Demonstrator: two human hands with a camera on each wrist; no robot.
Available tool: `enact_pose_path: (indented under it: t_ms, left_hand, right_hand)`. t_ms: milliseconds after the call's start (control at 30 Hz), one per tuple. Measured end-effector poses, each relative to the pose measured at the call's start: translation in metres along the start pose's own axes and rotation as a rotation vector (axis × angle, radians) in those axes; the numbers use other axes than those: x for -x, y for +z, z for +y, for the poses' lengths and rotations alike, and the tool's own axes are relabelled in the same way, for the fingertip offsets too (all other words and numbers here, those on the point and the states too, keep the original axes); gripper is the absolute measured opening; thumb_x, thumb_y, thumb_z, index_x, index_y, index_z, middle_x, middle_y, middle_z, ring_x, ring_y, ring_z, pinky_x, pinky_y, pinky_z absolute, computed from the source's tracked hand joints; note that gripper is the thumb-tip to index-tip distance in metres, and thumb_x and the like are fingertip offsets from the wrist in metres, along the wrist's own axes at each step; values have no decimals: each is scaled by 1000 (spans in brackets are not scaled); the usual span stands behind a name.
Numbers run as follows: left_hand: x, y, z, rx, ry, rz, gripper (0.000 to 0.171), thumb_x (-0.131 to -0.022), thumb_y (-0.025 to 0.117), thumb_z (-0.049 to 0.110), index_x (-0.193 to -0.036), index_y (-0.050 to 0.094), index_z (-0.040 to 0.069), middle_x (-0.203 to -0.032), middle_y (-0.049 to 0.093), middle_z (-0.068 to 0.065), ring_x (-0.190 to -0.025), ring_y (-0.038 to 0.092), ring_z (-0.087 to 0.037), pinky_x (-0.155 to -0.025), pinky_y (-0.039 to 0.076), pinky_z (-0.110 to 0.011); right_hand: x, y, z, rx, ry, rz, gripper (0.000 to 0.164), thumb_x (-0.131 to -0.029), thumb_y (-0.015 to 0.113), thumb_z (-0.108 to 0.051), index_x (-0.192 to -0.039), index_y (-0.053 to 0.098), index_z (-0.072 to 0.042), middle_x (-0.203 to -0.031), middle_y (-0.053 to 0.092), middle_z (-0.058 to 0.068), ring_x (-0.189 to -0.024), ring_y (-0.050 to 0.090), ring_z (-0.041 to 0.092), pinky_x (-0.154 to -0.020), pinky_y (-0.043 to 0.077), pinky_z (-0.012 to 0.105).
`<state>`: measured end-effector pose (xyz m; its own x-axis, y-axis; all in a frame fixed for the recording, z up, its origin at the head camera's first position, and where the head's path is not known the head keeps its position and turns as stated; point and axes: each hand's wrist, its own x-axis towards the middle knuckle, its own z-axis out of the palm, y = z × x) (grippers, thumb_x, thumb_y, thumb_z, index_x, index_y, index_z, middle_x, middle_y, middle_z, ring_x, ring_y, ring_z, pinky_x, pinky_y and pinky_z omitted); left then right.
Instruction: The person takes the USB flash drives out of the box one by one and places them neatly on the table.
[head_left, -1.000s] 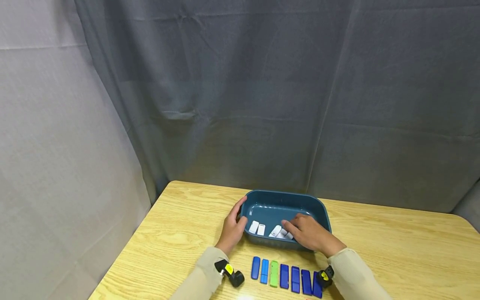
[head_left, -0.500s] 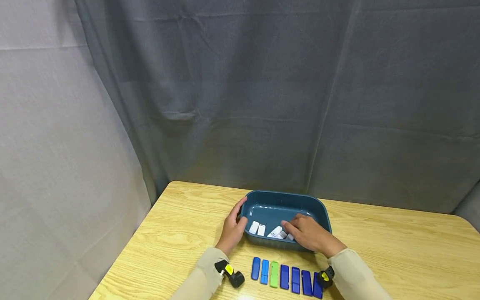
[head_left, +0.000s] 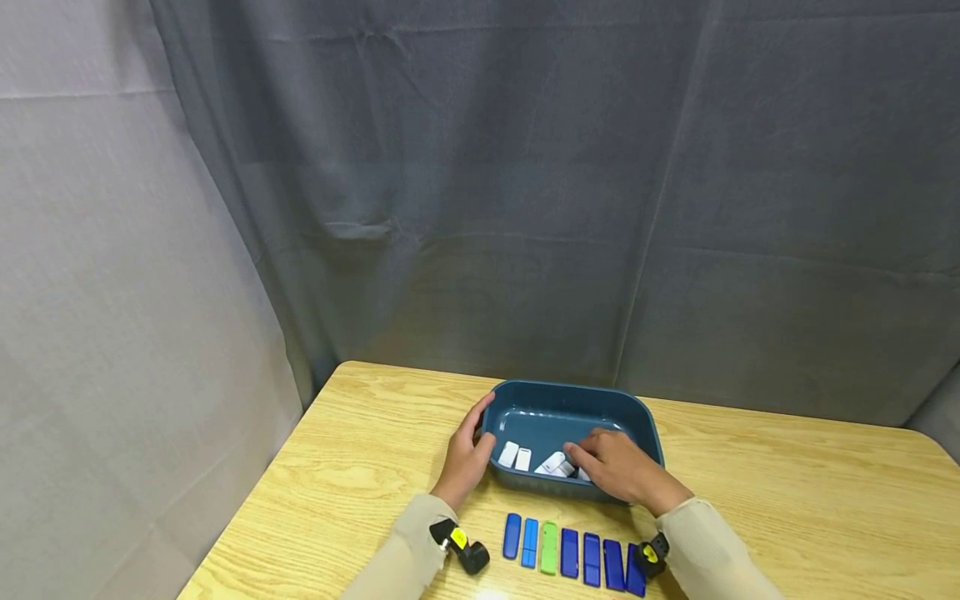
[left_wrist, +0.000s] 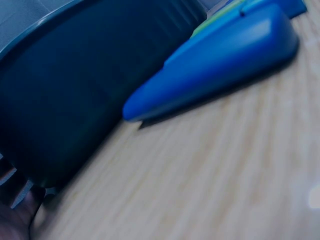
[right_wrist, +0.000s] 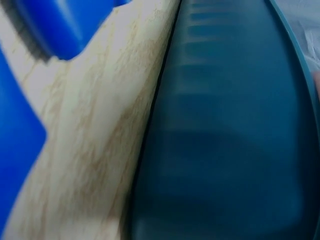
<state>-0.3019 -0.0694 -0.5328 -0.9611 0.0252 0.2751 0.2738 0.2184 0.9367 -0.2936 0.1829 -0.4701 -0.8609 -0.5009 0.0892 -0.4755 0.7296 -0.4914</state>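
Observation:
A dark teal plastic bin (head_left: 532, 421) stands before me, with several small white pieces (head_left: 522, 459), shaped like USB sticks, along its near side. My left hand (head_left: 465, 458) holds the bin's left end, thumb at the near corner and fingers along the outside. My right hand (head_left: 618, 467) reaches over the near rim into the bin's right part, among the white pieces (head_left: 555, 463). Its fingertips are hidden, and I cannot tell whether they pinch a piece. In the right wrist view, the bin's outer wall (right_wrist: 225, 125) hides most of that hand.
In front of the bin, a row of flat stick-shaped pieces lies on the wooden table (head_left: 375, 433): several dark blue ones (head_left: 569, 553), a lighter blue one (head_left: 529, 543) and a green one (head_left: 548, 548). The right wrist camera (head_left: 649, 553) overlaps the rightmost piece. A grey curtain (head_left: 465, 208) hangs behind.
The white pieces by my right fingers have shifted slightly within the bin. My left hand, the bin and the row on the table have stayed put.

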Motion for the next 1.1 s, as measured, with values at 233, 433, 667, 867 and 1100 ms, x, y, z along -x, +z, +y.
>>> enact_pose_path:
  t_ms: [233,433,667,867,1100]
  left_hand:
    - [-1,0,-3,3,23,3,63,-87,47,4,-146,42,27,-150,40,6,-135,40,-19,-106,37,-43]
    - [-1,0,-5,2,22,5,64,-87,48,4,-146,43,28,-150,40,5,-135,40,-20,-106,38,-43]
    - [2,-1,11,6,21,0,61,-88,47,-2,-146,42,16,-150,39,-5,-135,40,-27,-107,35,-47]
    - [10,-7,35,16,25,-18,60,-87,46,-4,-146,41,8,-150,39,-13,-134,41,-33,-106,37,-49]
    - [0,0,0,10,23,-6,63,-88,48,0,-147,41,22,-151,39,-2,-134,41,-25,-106,36,-47]
  right_hand:
    - [2,-2,-2,-5,51,-20,44,-99,44,-46,-84,74,-17,-85,65,-6,-77,58,9,-68,49,35]
    - [2,-2,-2,-11,81,-26,44,-99,45,-47,-85,74,-17,-91,67,-3,-82,61,11,-72,51,37]
    - [2,-2,0,-32,48,-27,48,-100,43,-46,-77,72,-16,-81,64,-4,-70,56,8,-63,47,33]
    - [2,-2,-1,-34,39,-27,49,-100,43,-45,-74,71,-15,-76,61,-6,-66,53,7,-60,45,31]
    - [1,-2,0,-21,21,-21,47,-100,44,-42,-75,74,-16,-69,60,-8,-67,52,7,-61,43,30]
